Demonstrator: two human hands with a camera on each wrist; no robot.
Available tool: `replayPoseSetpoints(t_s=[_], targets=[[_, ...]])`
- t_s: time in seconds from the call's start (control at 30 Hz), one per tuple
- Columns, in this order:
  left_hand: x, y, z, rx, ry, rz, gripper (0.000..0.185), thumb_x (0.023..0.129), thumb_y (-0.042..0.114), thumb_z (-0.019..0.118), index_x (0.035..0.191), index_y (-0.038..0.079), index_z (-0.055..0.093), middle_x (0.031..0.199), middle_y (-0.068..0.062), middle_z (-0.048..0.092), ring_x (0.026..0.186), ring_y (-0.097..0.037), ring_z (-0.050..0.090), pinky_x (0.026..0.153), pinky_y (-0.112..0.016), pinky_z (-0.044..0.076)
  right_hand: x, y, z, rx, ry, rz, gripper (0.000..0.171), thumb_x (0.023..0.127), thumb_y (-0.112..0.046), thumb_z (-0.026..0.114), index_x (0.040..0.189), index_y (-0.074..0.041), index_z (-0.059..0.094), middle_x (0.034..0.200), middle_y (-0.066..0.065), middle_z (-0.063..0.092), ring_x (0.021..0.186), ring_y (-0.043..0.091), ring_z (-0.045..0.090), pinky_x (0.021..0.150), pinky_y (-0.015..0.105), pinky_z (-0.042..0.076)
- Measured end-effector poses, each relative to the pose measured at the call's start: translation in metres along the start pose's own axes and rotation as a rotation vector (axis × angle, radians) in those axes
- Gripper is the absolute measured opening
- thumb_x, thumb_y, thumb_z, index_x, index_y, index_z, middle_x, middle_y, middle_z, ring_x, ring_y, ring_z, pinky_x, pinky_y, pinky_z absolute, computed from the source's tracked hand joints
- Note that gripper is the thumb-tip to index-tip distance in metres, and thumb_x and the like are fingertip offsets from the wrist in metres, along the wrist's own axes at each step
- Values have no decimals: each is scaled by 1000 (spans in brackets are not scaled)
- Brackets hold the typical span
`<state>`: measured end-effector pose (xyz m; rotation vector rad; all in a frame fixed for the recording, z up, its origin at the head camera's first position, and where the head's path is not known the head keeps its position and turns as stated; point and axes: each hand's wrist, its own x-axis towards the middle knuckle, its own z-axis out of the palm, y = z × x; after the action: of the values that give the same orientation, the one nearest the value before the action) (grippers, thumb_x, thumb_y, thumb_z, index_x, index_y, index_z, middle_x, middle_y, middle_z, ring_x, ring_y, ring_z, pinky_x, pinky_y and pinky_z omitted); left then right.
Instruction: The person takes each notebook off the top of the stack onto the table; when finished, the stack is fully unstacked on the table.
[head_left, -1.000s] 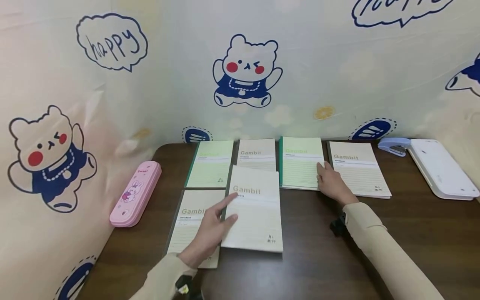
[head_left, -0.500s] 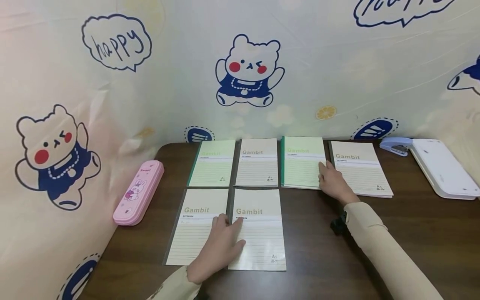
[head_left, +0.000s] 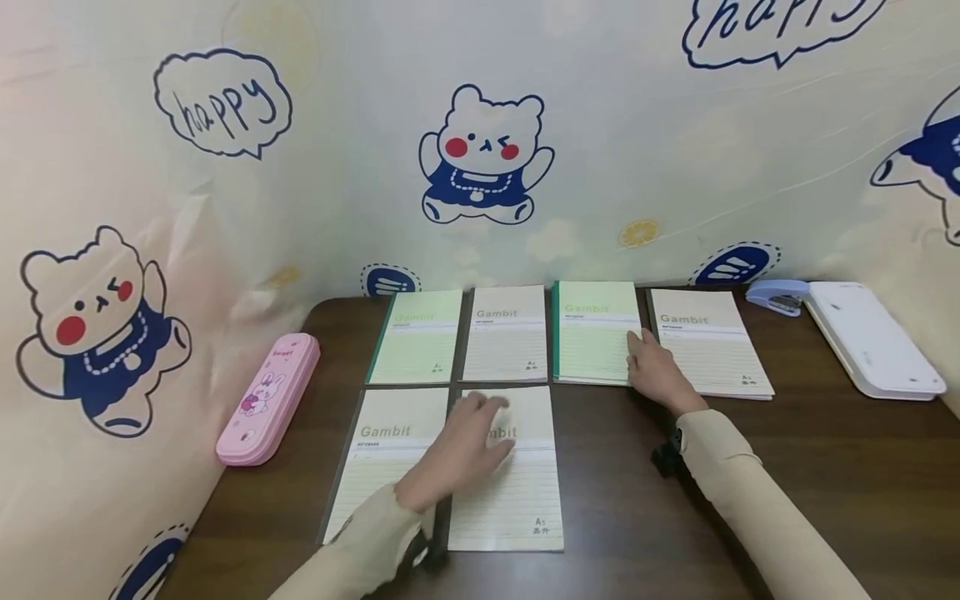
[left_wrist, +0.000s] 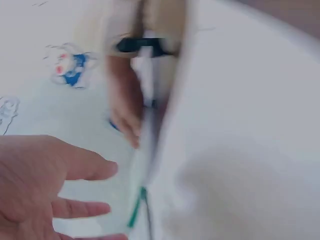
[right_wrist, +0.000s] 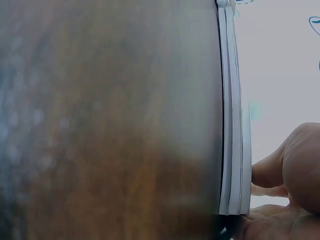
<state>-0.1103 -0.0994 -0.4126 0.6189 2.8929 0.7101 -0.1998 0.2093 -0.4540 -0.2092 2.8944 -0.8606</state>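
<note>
Several Gambit notebooks lie in two rows on a dark wooden table [head_left: 825, 492]. My left hand [head_left: 468, 442] hovers or rests with straight fingers over the front-row cream notebook [head_left: 510, 500], blurred by motion. Beside it lies another cream notebook [head_left: 382, 467]. In the back row are a green notebook [head_left: 416, 337], a cream one [head_left: 504, 333], a second green one [head_left: 594, 332] and a cream stack [head_left: 708, 342]. My right hand [head_left: 654, 367] rests flat on the edge between the second green notebook and the cream stack. The right wrist view shows the stacked notebook edges [right_wrist: 232, 125] beside my fingers [right_wrist: 285, 175].
A pink pencil case [head_left: 268, 398] lies at the table's left side. A blue stapler [head_left: 778, 295] and a white flat case [head_left: 870, 337] sit at the back right. A printed bear cloth [head_left: 483, 158] hangs behind and to the left.
My left hand slid the cream notebook down from its overlap on the back row into the front row, then moved right onto its cover. The right hand stayed put.
</note>
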Motion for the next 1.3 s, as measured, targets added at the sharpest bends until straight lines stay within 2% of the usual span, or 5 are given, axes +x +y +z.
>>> replayPoseSetpoints(t_s=[0.27,0.43,0.63,0.83,1.3], targets=[[121,12,6,-215,-186,-43,65,95,31,60,148,3,35,146,-17,48,133,-31,48,107,-45,42,5,-6,21,78,19,-1,52,99,-3,36,147,14,22,154,37,11,143,50,14,114,60,22],[161,4,26,-166,-189,-134,54,96,24,59,141,-2,44,139,-18,53,127,-31,51,102,-41,46,8,-16,31,87,23,-19,51,99,-3,37,146,15,25,153,38,15,143,50,17,113,60,24],[172,3,38,49,-103,-122,51,97,25,56,142,2,45,143,-22,47,138,-37,37,110,-56,33,15,-25,24,108,76,14,51,101,-14,44,141,16,35,146,36,35,139,48,30,112,58,28],[173,5,43,54,-82,-100,61,97,37,53,149,10,37,156,-16,32,150,-36,12,112,-71,12,25,-24,13,1,132,87,58,94,-20,63,135,15,45,132,36,51,125,49,47,106,57,38],[186,5,56,-18,-73,-45,55,104,28,37,153,5,24,159,-11,28,151,-28,13,118,-61,3,29,-2,-22,149,108,237,51,88,-13,69,133,6,53,140,31,46,134,49,36,108,58,34]])
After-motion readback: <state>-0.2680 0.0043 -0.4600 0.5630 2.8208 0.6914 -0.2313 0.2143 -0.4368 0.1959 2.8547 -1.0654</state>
